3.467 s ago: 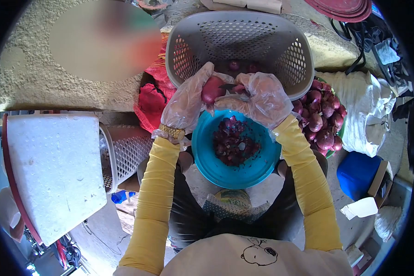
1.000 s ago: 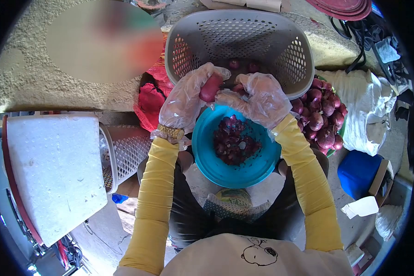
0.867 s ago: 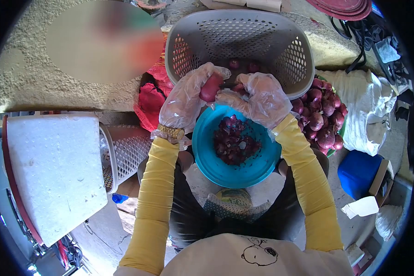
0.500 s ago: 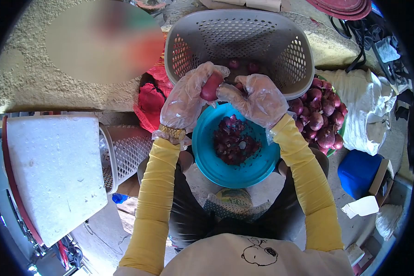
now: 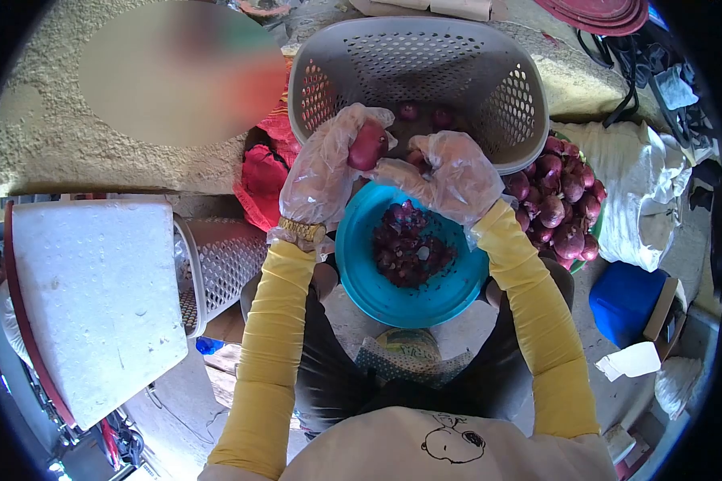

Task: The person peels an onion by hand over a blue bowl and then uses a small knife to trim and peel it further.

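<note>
Both hands wear clear plastic gloves. My left hand (image 5: 322,172) is wrapped round a red onion (image 5: 368,146) above the far left rim of a blue basin (image 5: 361,284). Just right of the onion, my right hand (image 5: 456,172) has its fingers curled closed; a dark object shows partly between them, too hidden to name. Onion skins and scraps (image 5: 409,244) lie in the basin, between my knees. Beyond my hands a grey perforated basket (image 5: 417,76) holds a few small onions (image 5: 442,119).
Heaped red onions (image 5: 568,204) fill a green-rimmed container at the right, beside a white sack (image 5: 638,188). A blue container (image 5: 626,301) is nearer. At the left are a white foam board (image 5: 96,297), a light basket (image 5: 233,264) and red netting (image 5: 262,180).
The onion in my left hand has turned and shows more of its side. My right fingers have drawn slightly down and away from it. Part of a person now appears at the far left edge.
</note>
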Demonstrator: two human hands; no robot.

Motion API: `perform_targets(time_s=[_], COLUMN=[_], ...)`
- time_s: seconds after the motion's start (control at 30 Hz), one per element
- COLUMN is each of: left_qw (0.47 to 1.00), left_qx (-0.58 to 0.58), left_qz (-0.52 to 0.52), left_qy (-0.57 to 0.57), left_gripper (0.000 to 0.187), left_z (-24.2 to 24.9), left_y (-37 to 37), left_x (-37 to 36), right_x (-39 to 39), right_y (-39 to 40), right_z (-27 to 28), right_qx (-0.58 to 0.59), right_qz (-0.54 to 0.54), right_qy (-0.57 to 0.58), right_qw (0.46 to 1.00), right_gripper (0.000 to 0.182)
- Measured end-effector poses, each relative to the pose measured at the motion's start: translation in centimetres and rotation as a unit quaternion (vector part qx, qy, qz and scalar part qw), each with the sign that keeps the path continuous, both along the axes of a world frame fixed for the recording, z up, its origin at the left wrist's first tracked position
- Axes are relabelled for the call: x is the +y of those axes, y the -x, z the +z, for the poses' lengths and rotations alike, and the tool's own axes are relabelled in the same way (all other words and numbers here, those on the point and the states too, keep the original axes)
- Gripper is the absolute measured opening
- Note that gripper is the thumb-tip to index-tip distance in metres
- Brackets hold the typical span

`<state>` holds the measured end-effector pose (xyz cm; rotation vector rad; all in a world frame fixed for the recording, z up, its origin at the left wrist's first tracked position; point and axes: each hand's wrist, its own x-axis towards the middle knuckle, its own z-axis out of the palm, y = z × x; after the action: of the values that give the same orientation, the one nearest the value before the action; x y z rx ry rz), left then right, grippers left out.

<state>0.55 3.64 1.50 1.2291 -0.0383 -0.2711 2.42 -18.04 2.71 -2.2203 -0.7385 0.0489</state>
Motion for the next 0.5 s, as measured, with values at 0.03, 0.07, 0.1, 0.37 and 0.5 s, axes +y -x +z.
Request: perform_targets(time_s=[0.03, 0.07, 0.1, 0.37, 0.5], left_qw=[1.0, 1.0, 1.0, 0.986, 0.984], left_qx=[0.0, -0.003, -0.005, -0.058, -0.062], left_qz=[0.0, 0.01, 0.02, 0.038, 0.03], left_qy=[0.0, -0.012, -0.023, -0.15, -0.165], left_gripper=[0.062, 0.061, 0.06, 0.058, 0.058], left_z=[0.1, 0.1, 0.1, -0.3, -0.3], left_y=[0.0, 0.0, 0.0, 0.1, 0.0], left_x=[0.0, -0.1, -0.2, -0.4, -0.2], right_x=[0.0, 0.1, 0.1, 0.2, 0.4], right_y=[-0.1, -0.2, -0.3, -0.2, -0.3], right_z=[-0.5, -1.3, -1.6, -0.9, -1.0], right_qx=[0.0, -0.02, -0.039, -0.024, -0.022], right_qz=[0.0, -0.014, -0.028, -0.043, -0.047], right_qy=[0.0, -0.02, -0.04, 0.002, -0.007], right_qw=[1.0, 1.0, 0.998, 0.999, 0.999], right_gripper=[0.062, 0.062, 0.063, 0.063, 0.071])
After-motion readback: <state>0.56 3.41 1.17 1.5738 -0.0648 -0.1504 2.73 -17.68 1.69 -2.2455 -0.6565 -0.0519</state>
